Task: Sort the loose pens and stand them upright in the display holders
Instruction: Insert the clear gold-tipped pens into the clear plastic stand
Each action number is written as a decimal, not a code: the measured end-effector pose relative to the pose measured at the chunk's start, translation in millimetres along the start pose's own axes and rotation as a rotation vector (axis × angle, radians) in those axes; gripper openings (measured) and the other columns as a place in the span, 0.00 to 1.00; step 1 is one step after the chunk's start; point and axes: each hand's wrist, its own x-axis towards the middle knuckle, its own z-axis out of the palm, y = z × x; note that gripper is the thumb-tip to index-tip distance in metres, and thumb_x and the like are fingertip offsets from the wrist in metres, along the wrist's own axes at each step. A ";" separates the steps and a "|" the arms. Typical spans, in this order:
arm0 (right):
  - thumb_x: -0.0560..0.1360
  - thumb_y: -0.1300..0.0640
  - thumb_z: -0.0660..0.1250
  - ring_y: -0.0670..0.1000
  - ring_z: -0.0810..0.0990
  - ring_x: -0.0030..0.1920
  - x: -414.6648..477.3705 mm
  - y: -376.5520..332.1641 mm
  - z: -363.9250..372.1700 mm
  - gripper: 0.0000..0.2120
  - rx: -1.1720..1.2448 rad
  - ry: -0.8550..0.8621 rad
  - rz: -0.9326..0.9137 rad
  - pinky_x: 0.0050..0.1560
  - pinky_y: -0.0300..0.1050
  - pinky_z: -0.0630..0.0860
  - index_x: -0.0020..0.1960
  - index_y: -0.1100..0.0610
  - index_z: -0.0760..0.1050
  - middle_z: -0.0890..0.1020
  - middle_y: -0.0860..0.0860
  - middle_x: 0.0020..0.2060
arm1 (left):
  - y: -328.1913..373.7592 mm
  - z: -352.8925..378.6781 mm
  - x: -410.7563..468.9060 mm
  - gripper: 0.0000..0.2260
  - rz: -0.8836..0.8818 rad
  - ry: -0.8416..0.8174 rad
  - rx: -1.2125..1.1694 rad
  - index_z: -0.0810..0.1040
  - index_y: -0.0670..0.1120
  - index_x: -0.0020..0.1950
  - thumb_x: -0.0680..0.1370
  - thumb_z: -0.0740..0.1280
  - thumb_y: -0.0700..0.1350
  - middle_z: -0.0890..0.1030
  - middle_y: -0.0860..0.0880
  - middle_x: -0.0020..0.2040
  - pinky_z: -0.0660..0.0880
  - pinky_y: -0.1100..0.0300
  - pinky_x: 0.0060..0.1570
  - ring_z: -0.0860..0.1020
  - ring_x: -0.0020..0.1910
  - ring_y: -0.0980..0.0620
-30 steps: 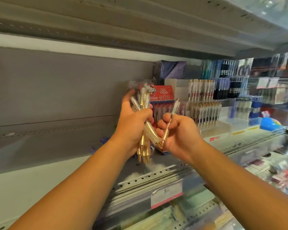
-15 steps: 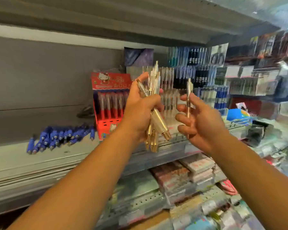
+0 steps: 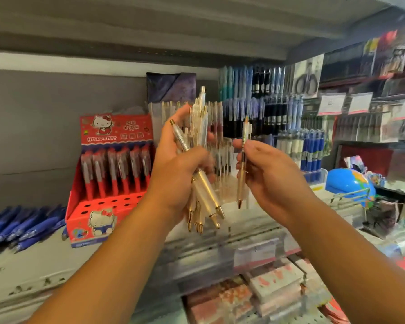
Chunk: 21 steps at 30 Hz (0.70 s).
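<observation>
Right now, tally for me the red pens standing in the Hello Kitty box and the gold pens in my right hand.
Red pens in the Hello Kitty box: 6
Gold pen in the right hand: 1
Total: 7
The left hand grips a bundle too overlapped to count.

The left grip [image 3: 180,169] and the right grip [image 3: 271,176] are bare hands. The left arm [image 3: 117,260] and right arm [image 3: 351,253] are bare too.

two hands [image 3: 178,174] [image 3: 274,176], one pen bunch [image 3: 203,190], one lone pen [image 3: 240,192]
</observation>
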 end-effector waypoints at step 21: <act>0.79 0.57 0.68 0.48 0.82 0.38 114.5 43.1 -45.5 0.09 -0.488 -0.151 -0.244 0.37 0.46 0.83 0.57 0.47 0.73 0.81 0.48 0.40 | -39.5 5.4 22.3 0.34 0.128 0.240 0.141 0.74 0.54 0.66 0.63 0.63 0.30 0.80 0.45 0.50 0.68 0.59 0.27 0.71 0.30 0.48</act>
